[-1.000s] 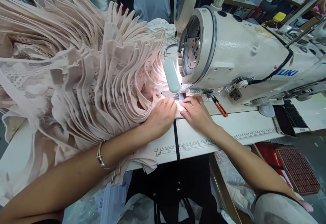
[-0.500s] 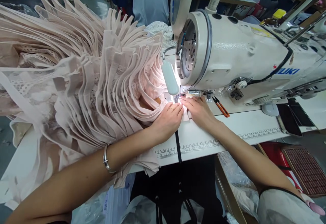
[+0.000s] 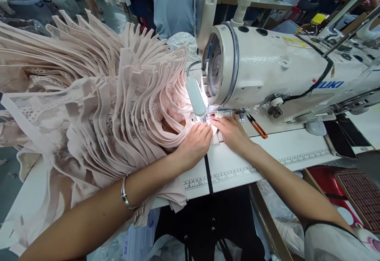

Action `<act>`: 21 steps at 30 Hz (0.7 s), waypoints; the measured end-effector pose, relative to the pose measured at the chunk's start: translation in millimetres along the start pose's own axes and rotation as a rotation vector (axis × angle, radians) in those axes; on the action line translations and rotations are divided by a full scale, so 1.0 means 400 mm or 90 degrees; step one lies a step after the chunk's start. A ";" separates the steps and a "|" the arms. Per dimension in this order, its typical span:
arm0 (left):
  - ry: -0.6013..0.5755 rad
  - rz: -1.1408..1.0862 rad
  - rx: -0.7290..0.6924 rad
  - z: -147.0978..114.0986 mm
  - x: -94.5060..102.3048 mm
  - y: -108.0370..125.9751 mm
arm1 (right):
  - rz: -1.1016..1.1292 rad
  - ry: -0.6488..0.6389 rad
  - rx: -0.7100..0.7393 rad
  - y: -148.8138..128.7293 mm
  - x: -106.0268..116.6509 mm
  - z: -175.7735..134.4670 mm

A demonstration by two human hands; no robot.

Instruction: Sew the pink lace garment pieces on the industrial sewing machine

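Observation:
A sewing machine (image 3: 264, 69) stands on the white table, its lamp lighting the needle area. Under its presser foot (image 3: 204, 118) lies the edge of a pale pink garment (image 3: 214, 135). My left hand (image 3: 196, 144) has its fingers pressed together on this cloth, just in front of the foot. To its right, my right hand (image 3: 233, 133) rests with fingers stretched flat on the fabric, fingertips close to the foot. Both thumbs are mostly hidden. A large heap of pink garments (image 3: 118, 106) with lace and folded bands fills the left side, against my left forearm.
Orange-handled thread snips (image 3: 257, 126) lie right of my right hand. A printed ruler (image 3: 234, 174) runs along the table's front edge, crossed by a black strap (image 3: 208, 174). A dark phone (image 3: 340, 138) lies farther right. Beyond the machine is a person in a blue shirt (image 3: 173, 6).
The view has tilted up a little, so the machine and garments sit slightly lower. Both hands stay by the presser foot, with only slight finger movement.

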State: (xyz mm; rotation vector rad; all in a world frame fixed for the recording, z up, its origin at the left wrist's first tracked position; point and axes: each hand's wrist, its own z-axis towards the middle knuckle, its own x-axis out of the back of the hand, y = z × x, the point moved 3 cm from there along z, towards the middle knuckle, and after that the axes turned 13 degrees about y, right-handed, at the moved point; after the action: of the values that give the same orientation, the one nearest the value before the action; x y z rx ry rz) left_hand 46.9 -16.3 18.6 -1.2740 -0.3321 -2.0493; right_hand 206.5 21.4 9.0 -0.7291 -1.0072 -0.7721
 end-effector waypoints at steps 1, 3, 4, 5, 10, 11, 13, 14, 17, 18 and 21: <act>0.002 -0.006 0.004 0.000 -0.001 -0.001 | -0.002 -0.003 -0.005 -0.001 0.001 0.001; 0.003 -0.028 0.012 -0.001 -0.003 -0.004 | -0.007 -0.008 -0.012 -0.002 0.002 0.003; 0.003 -0.038 0.016 -0.001 -0.004 -0.006 | -0.011 -0.010 -0.015 -0.003 0.003 0.005; 0.001 -0.045 0.020 -0.001 -0.005 -0.008 | -0.015 -0.013 -0.017 -0.004 0.003 0.006; -0.010 -0.038 0.024 0.000 -0.010 -0.014 | -0.031 -0.027 -0.023 -0.009 0.004 0.011; -0.010 -0.034 0.024 0.001 -0.011 -0.014 | -0.033 -0.031 -0.026 -0.009 0.004 0.012; -0.005 -0.029 0.027 0.001 -0.012 -0.015 | -0.032 -0.038 -0.034 -0.009 0.004 0.013; -0.001 -0.028 0.030 0.001 -0.013 -0.015 | -0.029 -0.042 -0.038 -0.009 0.004 0.013; 0.008 -0.027 0.038 0.001 -0.014 -0.016 | -0.022 -0.048 -0.053 -0.008 0.004 0.013; 0.008 -0.029 0.040 0.001 -0.015 -0.017 | -0.023 -0.049 -0.056 -0.008 0.004 0.013; 0.001 -0.035 0.049 0.001 -0.020 -0.020 | -0.021 -0.051 -0.059 -0.011 0.006 0.016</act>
State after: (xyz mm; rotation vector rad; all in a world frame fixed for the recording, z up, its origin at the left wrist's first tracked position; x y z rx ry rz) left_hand 44.1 -6.8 13.1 -1.2285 -0.4463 -2.0636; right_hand 200.9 23.9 14.1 -0.8303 -1.0635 -0.8286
